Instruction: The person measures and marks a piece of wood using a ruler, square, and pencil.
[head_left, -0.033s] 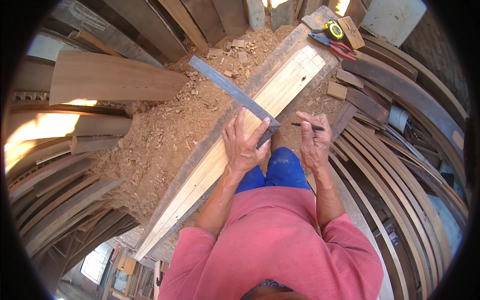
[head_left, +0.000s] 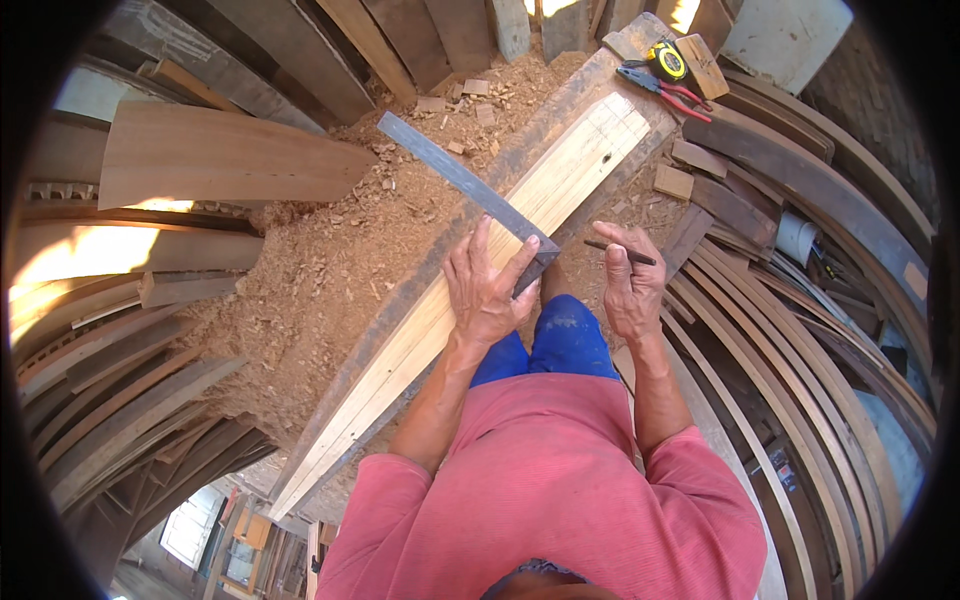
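A long pale wooden board lies diagonally on a rough, dusty plank bench. Across it rests a try square, its grey metal blade reaching past the board's far edge and its dark stock along the near edge. My left hand grips the square by its corner, thumb and fingers pressing it against the board. To the right of the board, my right hand is closed around a dark, slim pencil, held level and apart from the wood.
On the bench's far end sit a yellow-and-black tape measure, red-handled pliers and a small wood block. Wood shavings cover the floor to the left. Stacked planks line the right side, with more boards at the left.
My right hand has shifted very slightly to the right with the pencil. The left hand, the try square and the board look the same.
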